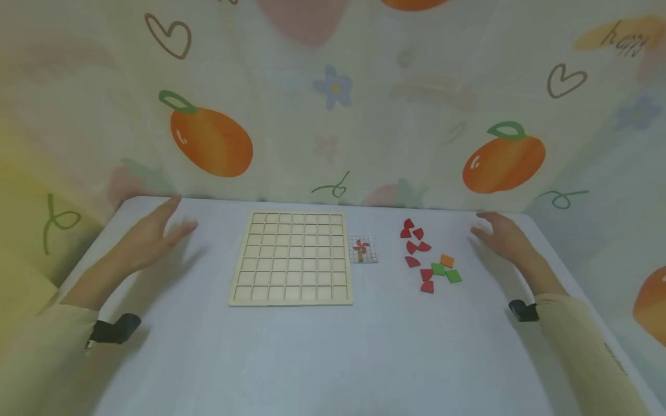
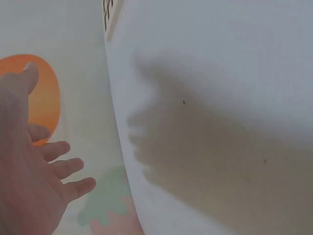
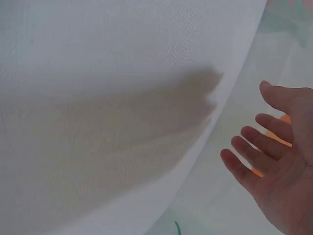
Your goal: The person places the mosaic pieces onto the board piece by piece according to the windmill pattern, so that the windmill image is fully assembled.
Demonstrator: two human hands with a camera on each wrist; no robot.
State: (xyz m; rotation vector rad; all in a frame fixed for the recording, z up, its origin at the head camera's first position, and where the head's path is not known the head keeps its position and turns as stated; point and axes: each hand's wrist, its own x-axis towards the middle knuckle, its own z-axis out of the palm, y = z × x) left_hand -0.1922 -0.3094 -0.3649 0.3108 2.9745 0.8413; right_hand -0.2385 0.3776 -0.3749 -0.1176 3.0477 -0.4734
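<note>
My left hand (image 1: 147,236) hovers over the left side of the table, fingers spread and holding nothing. A pale wooden grid board (image 1: 291,258) with square cells lies nearest to it, to its right. Against the board's right edge is a small card (image 1: 362,249) printed with a red, orange and green flower on a grid. Several red quarter-round pieces (image 1: 412,262) lie loose farther right, beside two green squares (image 1: 454,276) and an orange square (image 1: 447,261). My right hand (image 1: 502,236), empty with relaxed fingers, hangs above the table to the right of these pieces.
A white cloth covers the table (image 1: 312,358). Behind it hangs a curtain (image 1: 395,144) printed with oranges, hearts and flowers, which also runs along both sides. Black straps (image 1: 117,329) sit on both wrists.
</note>
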